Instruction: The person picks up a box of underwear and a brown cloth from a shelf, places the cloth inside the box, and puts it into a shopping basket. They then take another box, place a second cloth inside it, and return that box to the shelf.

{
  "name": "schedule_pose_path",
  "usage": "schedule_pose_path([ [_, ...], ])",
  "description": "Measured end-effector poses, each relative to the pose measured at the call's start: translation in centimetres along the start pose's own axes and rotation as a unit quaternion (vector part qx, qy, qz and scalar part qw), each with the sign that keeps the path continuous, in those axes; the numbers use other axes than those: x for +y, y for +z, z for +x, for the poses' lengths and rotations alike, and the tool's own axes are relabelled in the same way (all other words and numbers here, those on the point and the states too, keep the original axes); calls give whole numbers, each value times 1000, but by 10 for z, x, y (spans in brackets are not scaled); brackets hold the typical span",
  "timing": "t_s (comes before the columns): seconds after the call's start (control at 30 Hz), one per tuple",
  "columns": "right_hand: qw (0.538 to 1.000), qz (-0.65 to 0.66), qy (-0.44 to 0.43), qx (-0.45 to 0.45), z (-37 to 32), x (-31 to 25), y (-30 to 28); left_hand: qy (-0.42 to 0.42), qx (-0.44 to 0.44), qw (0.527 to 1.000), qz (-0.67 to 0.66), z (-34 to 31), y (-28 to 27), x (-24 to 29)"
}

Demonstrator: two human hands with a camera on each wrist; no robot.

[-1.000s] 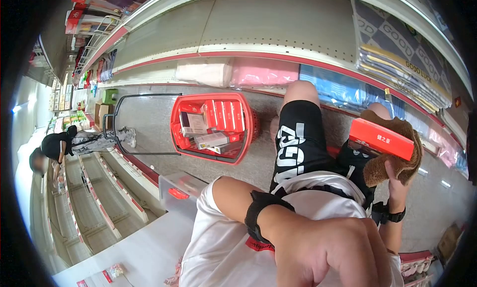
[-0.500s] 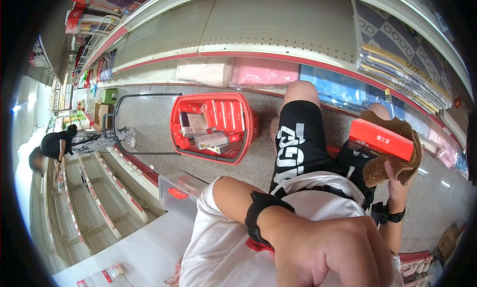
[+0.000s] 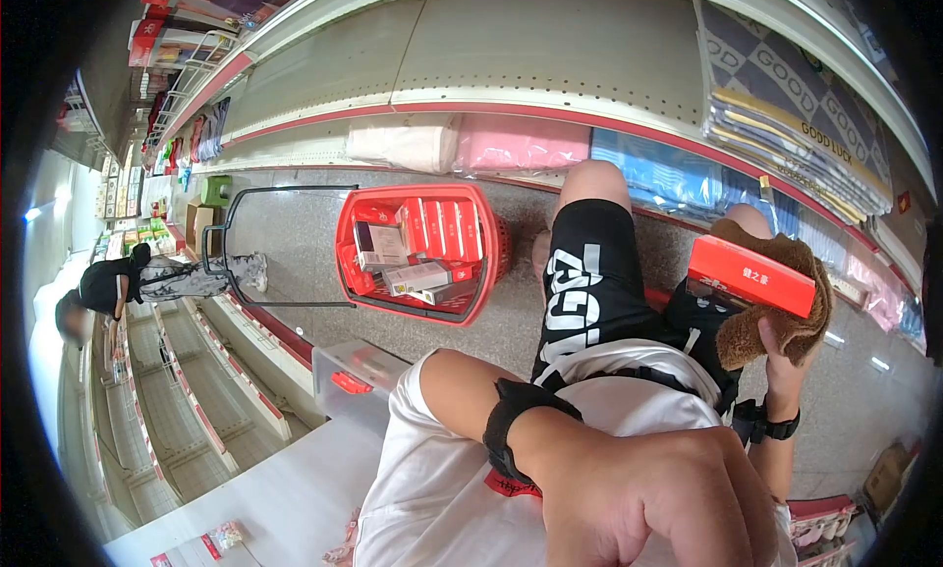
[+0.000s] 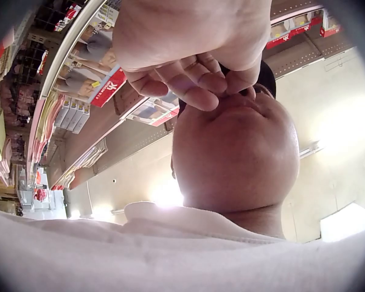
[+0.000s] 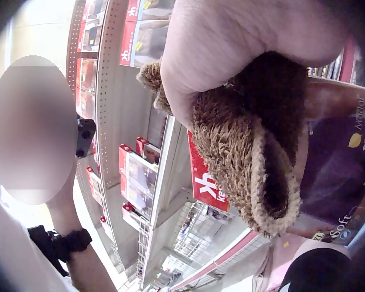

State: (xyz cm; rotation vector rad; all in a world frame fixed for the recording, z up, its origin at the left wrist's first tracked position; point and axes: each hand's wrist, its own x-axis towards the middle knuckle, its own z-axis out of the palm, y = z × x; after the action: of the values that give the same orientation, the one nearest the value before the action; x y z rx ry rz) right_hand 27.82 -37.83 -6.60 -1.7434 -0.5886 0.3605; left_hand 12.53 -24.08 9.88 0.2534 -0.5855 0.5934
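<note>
A red box [image 3: 752,274] lies against a brown fuzzy cloth [image 3: 810,297] at the right of the head view. My right hand [image 3: 783,361] grips the cloth from below, its thumb on the folded fabric. In the right wrist view, that hand [image 5: 243,36] curls round the brown cloth [image 5: 243,158], beside the dark purple printed side of the box [image 5: 340,164]. My left hand [image 3: 658,488] is raised close to the head camera, its fingertips hidden there. In the left wrist view, the same hand [image 4: 191,45] has loosely bent fingers at the face and holds nothing.
A red basket [image 3: 491,243] with several boxes stands on the floor, its black handle reaching left. Shelving [image 3: 550,101] with packaged textiles runs behind it. A clear plastic bin [image 3: 359,376] is beside the left sleeve. Another person [image 3: 113,282] is at far left.
The person at far left has shifted slightly. Both of my hands keep almost the same place, and the right one still grips the cloth.
</note>
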Motion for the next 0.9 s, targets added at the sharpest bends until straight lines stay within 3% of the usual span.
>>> schedule_pose_path([
  [0.27,1000,-15,4,3,-1,0,1,63,-14,998,-26,1,-1,-3],
  [0.9,1000,-9,2,2,0,-3,2,58,5,998,-32,1,3,-1],
])
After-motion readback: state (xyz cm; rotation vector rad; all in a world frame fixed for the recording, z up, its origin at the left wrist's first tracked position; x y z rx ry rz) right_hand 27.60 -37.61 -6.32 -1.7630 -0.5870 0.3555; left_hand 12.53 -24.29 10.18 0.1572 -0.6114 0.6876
